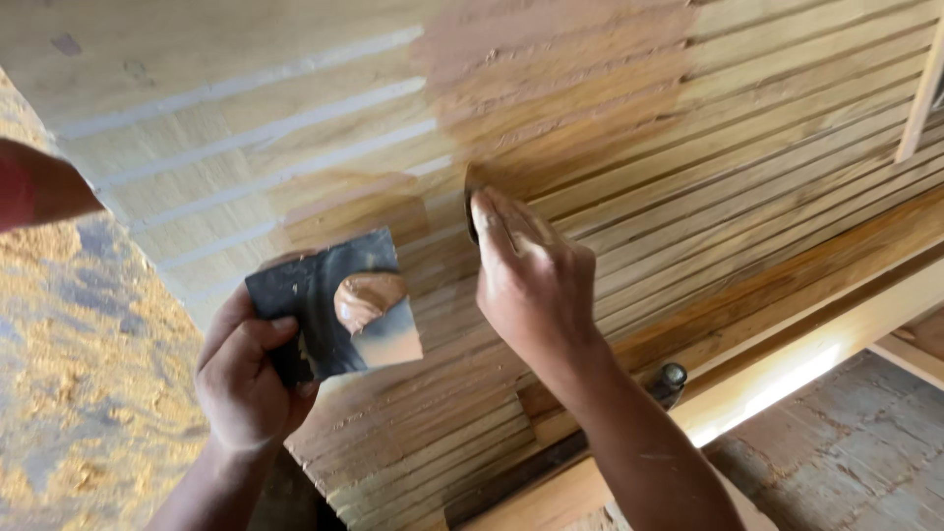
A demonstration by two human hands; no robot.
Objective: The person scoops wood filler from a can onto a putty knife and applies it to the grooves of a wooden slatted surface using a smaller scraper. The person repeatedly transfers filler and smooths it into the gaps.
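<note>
Small blade (470, 202) mostly hidden behind right hand (531, 285); reddish blurred shape (34, 192) cut off at left edge.

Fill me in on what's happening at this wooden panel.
A person is spreading brown filler paste over a slatted wooden panel. The right hand presses a small scraper blade against the slats, at the edge of a patch already smeared brown. The left hand grips a dark flat board carrying a lump of the brown paste. The slats to the right look bare.

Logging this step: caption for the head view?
Right hand presses putty knife on slatted wood panel; left hand holds dark filler-loaded plate.
</note>
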